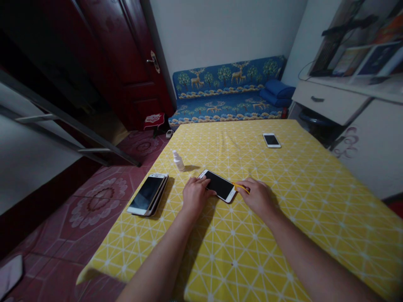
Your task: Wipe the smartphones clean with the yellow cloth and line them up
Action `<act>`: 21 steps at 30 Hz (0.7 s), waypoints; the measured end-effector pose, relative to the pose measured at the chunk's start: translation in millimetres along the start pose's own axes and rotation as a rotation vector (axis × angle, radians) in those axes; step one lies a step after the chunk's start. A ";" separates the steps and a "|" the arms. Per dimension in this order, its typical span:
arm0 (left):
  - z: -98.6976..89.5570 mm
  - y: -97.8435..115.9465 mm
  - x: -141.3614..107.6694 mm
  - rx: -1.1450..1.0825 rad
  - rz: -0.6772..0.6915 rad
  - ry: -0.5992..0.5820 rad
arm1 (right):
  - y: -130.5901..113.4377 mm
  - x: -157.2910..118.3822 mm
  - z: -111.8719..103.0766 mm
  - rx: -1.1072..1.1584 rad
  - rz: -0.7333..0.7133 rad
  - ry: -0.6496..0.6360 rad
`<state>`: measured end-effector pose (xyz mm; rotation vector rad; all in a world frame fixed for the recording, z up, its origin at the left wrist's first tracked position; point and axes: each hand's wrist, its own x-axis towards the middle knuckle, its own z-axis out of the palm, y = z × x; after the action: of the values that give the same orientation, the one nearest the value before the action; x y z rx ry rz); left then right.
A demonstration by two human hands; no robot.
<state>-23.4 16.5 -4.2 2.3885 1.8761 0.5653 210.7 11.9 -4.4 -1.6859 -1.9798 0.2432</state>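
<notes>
Reaches in with forearms [168,251] cut off at the bottom edge. Rests left hand [194,193] over the left end of a phone [220,185] at mid-frame, cannot tell whether gripping; pinches a thin yellow strip [236,185] in right hand [257,196], partly covered.

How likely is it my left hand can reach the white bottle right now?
Probably yes: the white bottle stands just beyond the left hand, with only tablecloth between them, though that hand would have to leave the phone it touches.
</notes>
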 end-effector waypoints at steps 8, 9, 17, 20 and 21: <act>-2.7 17.3 -3.9 0.052 -0.112 -0.008 | 1.2 -0.2 4.6 -0.033 0.024 0.055; -4.2 19.9 -4.4 0.063 -0.126 -0.013 | 1.6 0.1 5.3 -0.038 0.020 0.059; -12.0 37.1 -5.3 0.168 -0.240 -0.101 | 2.2 -0.5 10.9 -0.079 -0.015 0.102; -13.2 38.6 -5.7 0.175 -0.233 -0.103 | 0.5 -1.3 10.7 -0.077 -0.013 0.100; -13.0 37.6 -6.0 0.170 -0.213 -0.093 | 0.2 -1.4 10.5 -0.075 -0.012 0.102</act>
<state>6.3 -1.4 16.3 2.2232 2.1792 0.2850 205.8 12.7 -13.8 -1.6982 -1.9448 0.0775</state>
